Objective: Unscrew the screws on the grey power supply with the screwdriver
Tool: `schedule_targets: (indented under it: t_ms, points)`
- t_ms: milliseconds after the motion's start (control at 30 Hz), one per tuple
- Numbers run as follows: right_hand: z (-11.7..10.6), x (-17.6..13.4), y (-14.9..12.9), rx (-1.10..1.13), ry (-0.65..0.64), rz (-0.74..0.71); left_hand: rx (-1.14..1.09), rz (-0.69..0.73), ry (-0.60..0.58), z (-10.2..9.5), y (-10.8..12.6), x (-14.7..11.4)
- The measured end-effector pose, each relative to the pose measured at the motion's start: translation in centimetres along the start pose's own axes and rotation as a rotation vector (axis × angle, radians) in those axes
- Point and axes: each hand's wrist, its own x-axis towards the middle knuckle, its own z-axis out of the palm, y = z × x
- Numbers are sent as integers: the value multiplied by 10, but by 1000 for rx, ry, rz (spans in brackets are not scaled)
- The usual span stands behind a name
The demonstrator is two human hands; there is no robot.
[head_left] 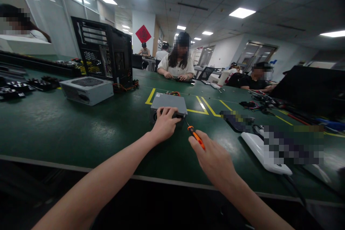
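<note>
On the dark green tabletop, straight ahead of the wearer, a rectangular grey metal box is set down among yellow tape lines. Its upper front edge is clasped by the left hand: the fingers are parted and bent over the top, while the thumb is laid across the front face toward the right corner. By the right hand, which is closed firmly, an orange-and-black screwdriver is gripped by its handle. Its thin shaft is pointed at the box's front right corner; whether metal is touched by the tip cannot be told. Behind the box, a small bundle of coloured cables is seen.

Farther left, a tall black computer case is stood upright, its slotted and perforated frame turned partly toward the wearer. Some lighter metal parts are glimpsed inside, but they cannot be made out clearly. Just in front of it, a second grey metal box with a round-patterned grille on top is placed; its contents are hidden. Across the table, a small dark object is handled by a seated co-worker.
</note>
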Motion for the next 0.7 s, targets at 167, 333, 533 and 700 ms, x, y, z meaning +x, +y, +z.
schedule_targets:
  t_ms: [167,333,533,700]
  points:
    - [0,-1,-4,-11,-28,126,-5,-7,2,1,0,0]
    - [0,-2,-11,3,-17,6,5,0,0,2,0,0]
    - [-3,6,-13,-34,-68,137,15,7,-3,1,0,0]
    - [-3,6,-15,-35,-50,61,13,10,-5,1,0,0]
